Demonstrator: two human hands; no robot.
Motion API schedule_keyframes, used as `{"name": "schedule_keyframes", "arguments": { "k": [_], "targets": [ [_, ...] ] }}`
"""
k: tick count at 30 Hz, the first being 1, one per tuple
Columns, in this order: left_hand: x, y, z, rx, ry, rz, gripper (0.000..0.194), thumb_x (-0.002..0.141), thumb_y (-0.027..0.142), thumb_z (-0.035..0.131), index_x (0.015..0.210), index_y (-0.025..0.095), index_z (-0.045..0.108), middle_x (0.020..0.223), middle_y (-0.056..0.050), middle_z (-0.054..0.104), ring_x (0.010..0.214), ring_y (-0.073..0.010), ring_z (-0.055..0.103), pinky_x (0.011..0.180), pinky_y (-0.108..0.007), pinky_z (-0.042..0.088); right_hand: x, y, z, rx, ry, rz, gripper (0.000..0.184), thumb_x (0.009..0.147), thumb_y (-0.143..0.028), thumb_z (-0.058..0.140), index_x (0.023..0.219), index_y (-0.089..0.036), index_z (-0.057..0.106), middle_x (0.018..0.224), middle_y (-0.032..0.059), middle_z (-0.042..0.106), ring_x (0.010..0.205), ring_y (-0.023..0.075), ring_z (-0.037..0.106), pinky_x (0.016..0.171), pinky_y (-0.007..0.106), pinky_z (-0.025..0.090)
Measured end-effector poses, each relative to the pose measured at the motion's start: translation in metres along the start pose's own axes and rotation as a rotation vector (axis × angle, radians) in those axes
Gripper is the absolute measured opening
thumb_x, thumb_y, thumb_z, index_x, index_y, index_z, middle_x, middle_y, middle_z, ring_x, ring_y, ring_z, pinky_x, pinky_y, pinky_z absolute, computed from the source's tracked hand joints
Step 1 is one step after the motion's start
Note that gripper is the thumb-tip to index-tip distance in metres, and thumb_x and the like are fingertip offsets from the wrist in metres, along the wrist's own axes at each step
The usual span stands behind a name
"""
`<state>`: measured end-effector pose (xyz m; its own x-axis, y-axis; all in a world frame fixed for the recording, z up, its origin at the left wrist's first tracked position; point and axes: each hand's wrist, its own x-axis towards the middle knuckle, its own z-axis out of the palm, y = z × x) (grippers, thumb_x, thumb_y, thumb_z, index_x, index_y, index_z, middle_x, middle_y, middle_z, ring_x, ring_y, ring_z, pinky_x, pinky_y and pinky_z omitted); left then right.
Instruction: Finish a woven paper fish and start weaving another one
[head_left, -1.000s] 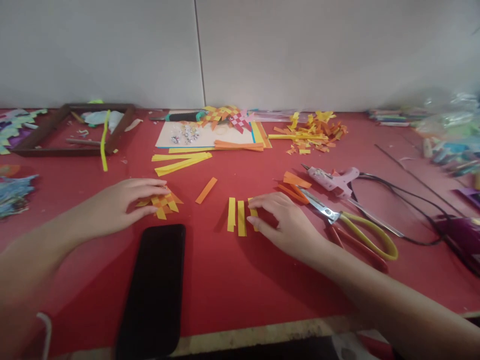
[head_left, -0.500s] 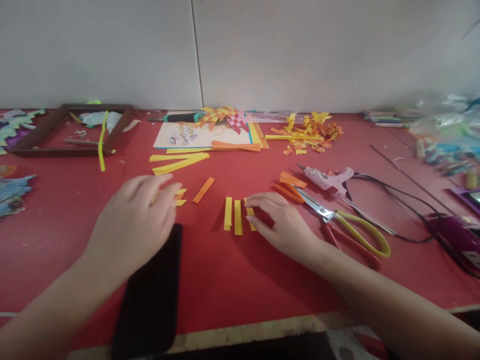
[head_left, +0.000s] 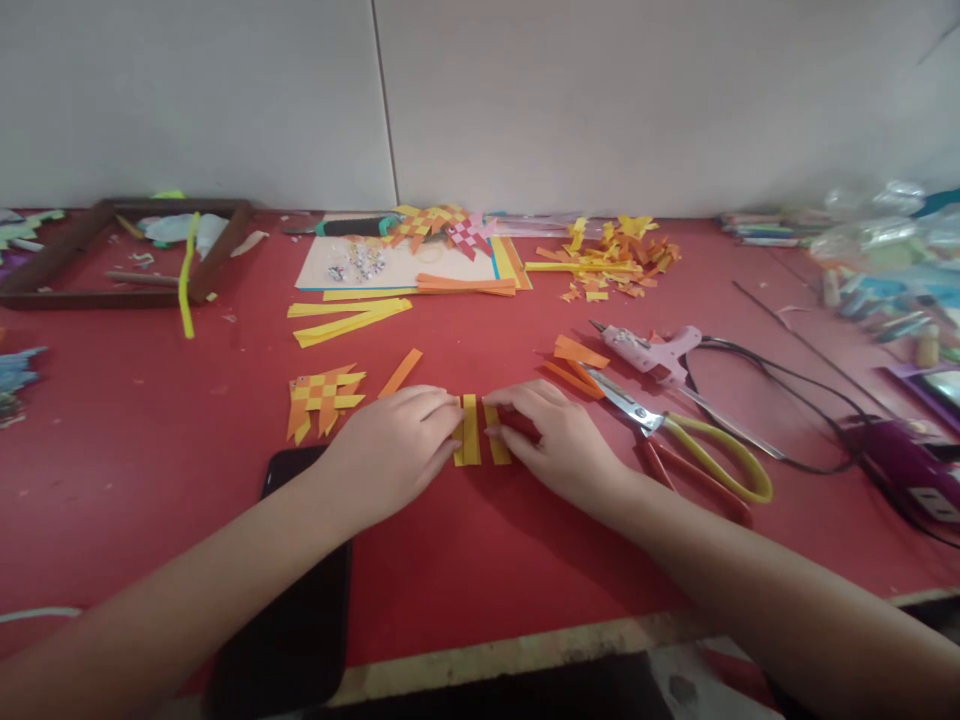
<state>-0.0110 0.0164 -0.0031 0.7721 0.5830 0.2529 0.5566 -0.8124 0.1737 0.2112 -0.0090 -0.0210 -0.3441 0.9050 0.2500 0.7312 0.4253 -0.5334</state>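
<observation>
Three short yellow paper strips stand side by side at the middle of the red table. My left hand (head_left: pixel 397 445) has its fingertips and thumb on the left yellow paper strip (head_left: pixel 459 455), covering much of it. The middle strip (head_left: pixel 471 430) lies close beside it. With thumb and forefinger, my right hand (head_left: pixel 559 432) holds the right yellow paper strip (head_left: pixel 499 452) against the table. Left of my left hand lies a woven orange and yellow paper fish (head_left: pixel 322 395), and an orange strip (head_left: pixel 403 370) rests just behind that hand.
Scissors (head_left: pixel 652 420) and a pink glue gun (head_left: pixel 652 352) with its cord lie to the right. A black phone (head_left: pixel 300 610) is under my left forearm. Behind are longer yellow strips (head_left: pixel 352 318), paper sheets (head_left: pixel 315 265) and paper scraps (head_left: pixel 622 255). A brown frame (head_left: pixel 97 300) stands back left.
My left hand has moved right from over the woven fish to the left yellow strip, uncovering the fish. The left strip now sits closer to the middle one. My right hand stays at the right strip.
</observation>
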Motion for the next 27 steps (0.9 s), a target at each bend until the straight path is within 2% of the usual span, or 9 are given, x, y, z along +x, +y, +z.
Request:
{"name": "schedule_keyframes", "arguments": {
  "k": [4,10,18,27],
  "targets": [
    [-0.005,0.012,0.002,-0.019,0.045,0.022,0.02,0.093,0.015,0.054,0.108,0.009,0.066,0.11,-0.014,0.072,0.1,-0.0273,0.068,0.088,-0.042,0.058,0.0,0.0,0.001,0.013,0.003,-0.038,0.025,0.088,-0.013,0.055,0.11,-0.02,0.065,0.102,0.0084,0.072,0.096,0.0224,0.065,0.085,0.038,0.053],
    [-0.01,0.016,0.006,-0.022,0.056,0.02,0.025,0.095,0.014,0.048,0.112,0.007,0.065,0.109,-0.015,0.071,0.101,-0.0296,0.067,0.087,-0.046,0.058,0.001,-0.002,0.003,-0.028,-0.004,-0.199,0.03,0.096,-0.012,0.045,0.113,-0.016,0.069,0.104,0.0105,0.071,0.094,0.021,0.062,0.085,0.038,0.052],
    [-0.011,0.015,0.007,-0.005,0.121,0.034,0.025,0.096,0.017,0.048,0.108,0.006,0.067,0.105,-0.016,0.071,0.097,-0.0303,0.067,0.085,-0.047,0.059,-0.002,-0.004,0.001,-0.005,-0.031,-0.204,0.022,0.093,-0.015,0.054,0.102,-0.017,0.074,0.102,0.0092,0.071,0.093,0.0206,0.06,0.085,0.039,0.052],
    [-0.014,0.014,0.002,-0.049,0.058,-0.012,0.023,0.092,0.022,0.055,0.105,0.009,0.069,0.109,-0.015,0.069,0.105,-0.0328,0.062,0.089,-0.051,0.057,-0.004,-0.008,-0.001,0.046,-0.045,-0.204,0.021,0.093,-0.014,0.054,0.099,-0.015,0.074,0.1,0.0093,0.069,0.091,0.0191,0.062,0.082,0.035,0.054]
  ]
}}
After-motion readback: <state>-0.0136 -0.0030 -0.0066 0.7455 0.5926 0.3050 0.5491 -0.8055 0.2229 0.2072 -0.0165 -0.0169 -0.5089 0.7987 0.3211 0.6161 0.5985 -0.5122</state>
